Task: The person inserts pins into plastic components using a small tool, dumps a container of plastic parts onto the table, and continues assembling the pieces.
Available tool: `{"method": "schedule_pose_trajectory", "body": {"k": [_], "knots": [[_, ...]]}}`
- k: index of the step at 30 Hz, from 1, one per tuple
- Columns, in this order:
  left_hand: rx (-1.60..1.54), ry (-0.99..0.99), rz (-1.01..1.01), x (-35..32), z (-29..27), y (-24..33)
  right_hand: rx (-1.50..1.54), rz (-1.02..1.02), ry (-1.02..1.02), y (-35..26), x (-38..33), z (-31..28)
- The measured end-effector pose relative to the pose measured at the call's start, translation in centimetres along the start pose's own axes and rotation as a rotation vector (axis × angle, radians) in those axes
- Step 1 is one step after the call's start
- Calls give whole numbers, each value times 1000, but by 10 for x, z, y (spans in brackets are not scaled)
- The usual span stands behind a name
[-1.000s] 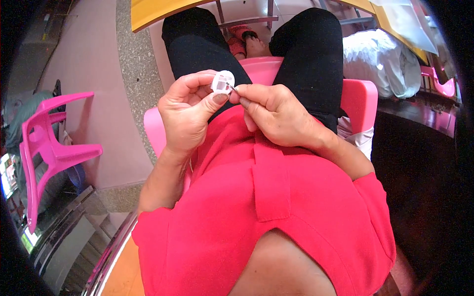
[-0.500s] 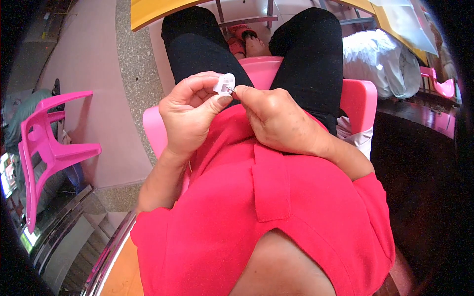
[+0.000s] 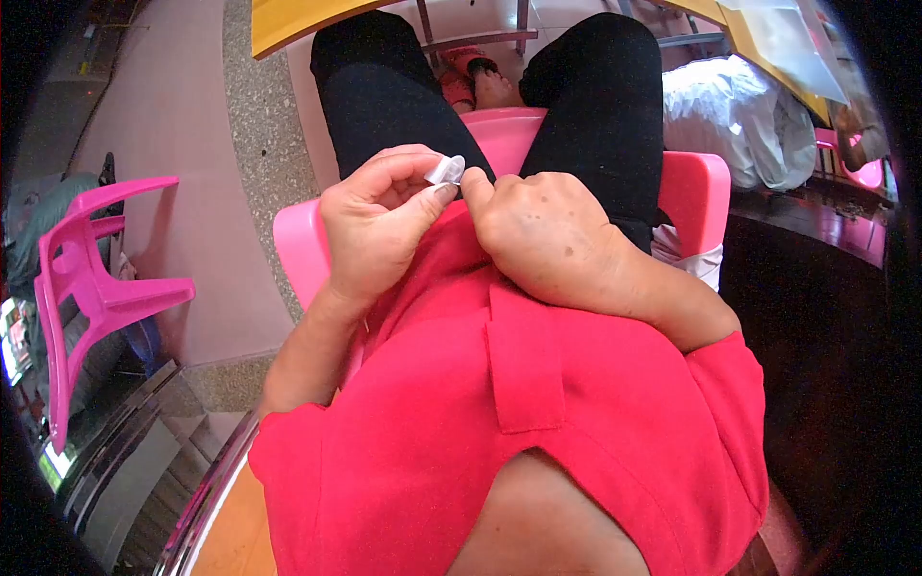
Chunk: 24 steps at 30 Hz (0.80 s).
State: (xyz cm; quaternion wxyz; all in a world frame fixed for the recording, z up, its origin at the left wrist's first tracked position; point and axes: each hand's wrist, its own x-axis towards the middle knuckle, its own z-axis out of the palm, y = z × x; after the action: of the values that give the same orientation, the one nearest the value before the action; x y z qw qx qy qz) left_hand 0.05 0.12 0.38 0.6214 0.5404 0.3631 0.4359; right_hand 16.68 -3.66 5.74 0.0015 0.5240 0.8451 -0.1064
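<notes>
We look down on a person seated in a pink plastic chair point(image 3: 693, 192), whose red shirt point(image 3: 509, 422) fills the lower middle of the view, with black trousers point(image 3: 384, 96) running up toward the top edge. A yellow tabletop point(image 3: 288, 19) curves across the upper left, and a second pink chair point(image 3: 96, 278) stands empty at the far left on the pale floor. At upper right we see a bundle of white cloth or plastic point(image 3: 730, 115), and between the knees a foot in a red sandal point(image 3: 475, 86).

Both hands meet in front of the chest, above the lap. The left hand point(image 3: 379, 230) is curled, thumb and forefinger pinching a small white plastic piece point(image 3: 446, 171) at its lower edge. The right hand point(image 3: 547, 235) is closed into a loose fist just beside it, its fingertips pressed against the piece's right side; we cannot tell exactly which fingers grip it, since they are folded under.

The white piece sits between the two hands at their upper edge, held against the black trouser leg behind it. It looks short and slightly curved, its longer axis tilted from lower left to upper right, the rounded end pointing up and away from the person's body. Its finer shape is too small for us to tell.
</notes>
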Motion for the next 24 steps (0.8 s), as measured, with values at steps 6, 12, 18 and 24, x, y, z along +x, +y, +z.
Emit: {"method": "schedule_pose_trajectory", "body": {"k": [6, 12, 18, 24], "knots": [[-36, -15, -52, -1, 2, -3, -57, -51, -48, 0, 1, -5], [-165, -14, -157, 0, 0, -6, -86, -69, -23, 2, -2, -7], [-388, -56, -147, 8, -15, -4, 134, -15, 131, 12, -8, -18], [-458, -90, -179, 6, -12, 0, 397, 34, 177, 15, -8, -13]]}}
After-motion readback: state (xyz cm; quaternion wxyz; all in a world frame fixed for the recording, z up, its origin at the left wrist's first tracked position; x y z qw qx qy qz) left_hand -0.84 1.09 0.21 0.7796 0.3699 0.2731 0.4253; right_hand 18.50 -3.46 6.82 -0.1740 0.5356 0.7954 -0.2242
